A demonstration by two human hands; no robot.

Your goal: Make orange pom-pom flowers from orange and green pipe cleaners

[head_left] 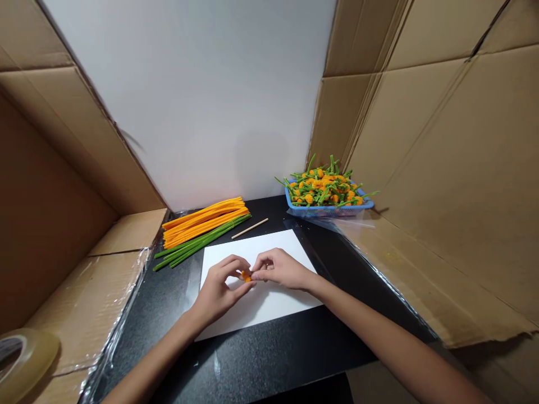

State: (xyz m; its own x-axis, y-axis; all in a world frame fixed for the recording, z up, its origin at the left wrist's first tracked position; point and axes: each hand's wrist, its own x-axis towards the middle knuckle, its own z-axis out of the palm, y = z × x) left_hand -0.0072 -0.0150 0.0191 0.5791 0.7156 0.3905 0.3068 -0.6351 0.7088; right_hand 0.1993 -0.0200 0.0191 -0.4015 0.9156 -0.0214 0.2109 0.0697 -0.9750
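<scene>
In the head view, we look down at our 2 bare hands, meeting above a white sheet [238, 248] on a black tabletop [261, 348]. A small orange piece [246, 277] sits between them: our left hand [221, 283] closes thumb and fingers around it, and our right hand [283, 268] pinches its right side. Our fingers hide part of it, and we see no green on it.

Beyond the sheet, to the left, lie a bundle of orange lengths [205, 221] and, beside it, some green lengths [202, 244]; a thin wooden stick [250, 229] is near them. At back right, a blue basket [332, 212] is heaped with orange-and-green pieces [324, 185].

We judge that many pieces are made, this 1 is partly shaped, and plenty of material remains unused. Cardboard [446, 168] walls both sides; a tape roll [47, 353] sits at lower left.
</scene>
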